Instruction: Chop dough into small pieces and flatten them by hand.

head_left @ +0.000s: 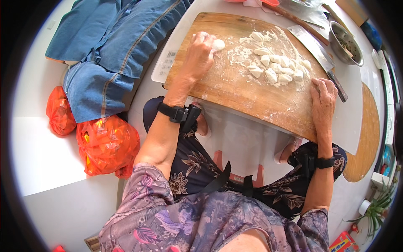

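On wooden board (239,90), left hand (198,58) at dough lump (218,45), grip unclear

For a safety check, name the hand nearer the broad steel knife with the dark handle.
Right. The right hand rests on the right edge of the brown wooden board, near the knife's handle; the left hand is across the board, by white dough.
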Tool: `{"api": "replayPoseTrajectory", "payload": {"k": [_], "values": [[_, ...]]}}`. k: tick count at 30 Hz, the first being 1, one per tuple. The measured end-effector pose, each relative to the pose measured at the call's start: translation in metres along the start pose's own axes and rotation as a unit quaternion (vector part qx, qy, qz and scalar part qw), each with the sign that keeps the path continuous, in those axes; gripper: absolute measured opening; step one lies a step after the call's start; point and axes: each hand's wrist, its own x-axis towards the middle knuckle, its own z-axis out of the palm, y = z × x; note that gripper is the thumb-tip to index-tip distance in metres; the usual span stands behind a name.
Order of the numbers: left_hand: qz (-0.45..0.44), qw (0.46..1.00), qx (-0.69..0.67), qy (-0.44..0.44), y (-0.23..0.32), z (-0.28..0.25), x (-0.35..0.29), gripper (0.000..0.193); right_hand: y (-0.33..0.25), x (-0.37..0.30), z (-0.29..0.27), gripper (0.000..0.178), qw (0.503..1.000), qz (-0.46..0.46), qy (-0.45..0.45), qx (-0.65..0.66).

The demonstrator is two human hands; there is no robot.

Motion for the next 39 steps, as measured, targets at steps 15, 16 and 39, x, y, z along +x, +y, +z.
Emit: {"api": "replayPoseTrajectory", "payload": {"k": [15, 16, 39], "values": [[0.061, 0.989, -0.008, 0.132, 0.023, 0.012, 0.017, 0.025, 0.004, 0.000, -0.002, 0.019, 1.000, 0.003, 0.010, 0.005], [-0.009, 0.993, -0.104, 0.056, 0.037, 0.009, 0.013, 0.026, 0.005, -0.001, 0.000, 0.019, 1.000, 0.006, 0.008, 0.004], [0.067, 0.997, -0.032, -0.033, 0.066, 0.018, 0.000, 0.021, 0.010, 0.000, 0.006, 0.019, 1.000, -0.004, 0.015, -0.006]]}}
